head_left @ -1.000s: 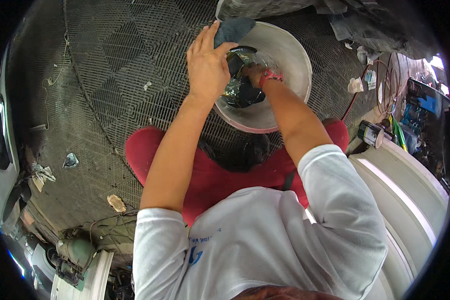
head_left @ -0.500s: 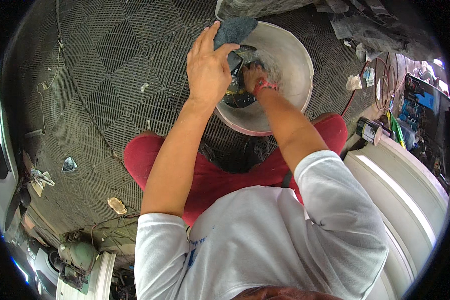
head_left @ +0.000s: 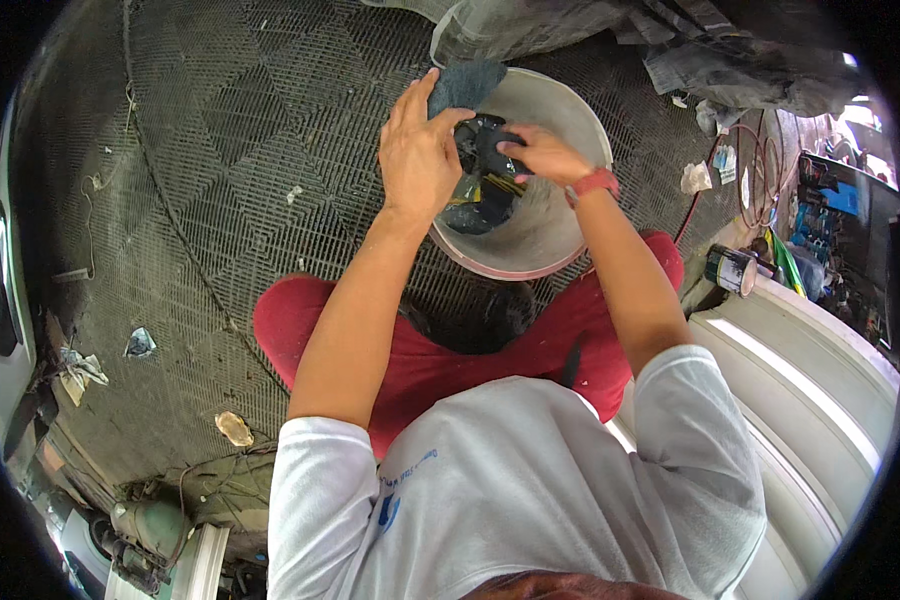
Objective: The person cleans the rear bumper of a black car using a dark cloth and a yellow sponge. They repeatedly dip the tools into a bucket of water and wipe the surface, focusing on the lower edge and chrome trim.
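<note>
A pale round bucket (head_left: 573, 228) stands in front of my crossed legs. My left hand (head_left: 418, 150) is closed on a dark grey curved shell (head_left: 467, 86), matte outside, which it holds tilted over the bucket's left rim. Above the bucket, my right hand (head_left: 545, 155), a red band on its wrist, pinches a small black, wet-looking pad (head_left: 500, 150) against the shell's black inner side. Its exact kind is not plain. Below the hands, dark pieces with yellow marks (head_left: 485, 200) show inside the bucket; whether they join the shell I cannot tell.
Ribbed dark matting (head_left: 240, 130) covers the floor. Grey plastic sheeting (head_left: 530, 30) lies beyond the bucket. At the right are a paint can (head_left: 732, 270), a coiled hose (head_left: 765, 170) and a large white curved panel (head_left: 800, 380). Scraps (head_left: 235, 429) lie about.
My right hand has come up out of the bucket's water, now holding the black pad near the shell. The left hand keeps its grip with little movement.
</note>
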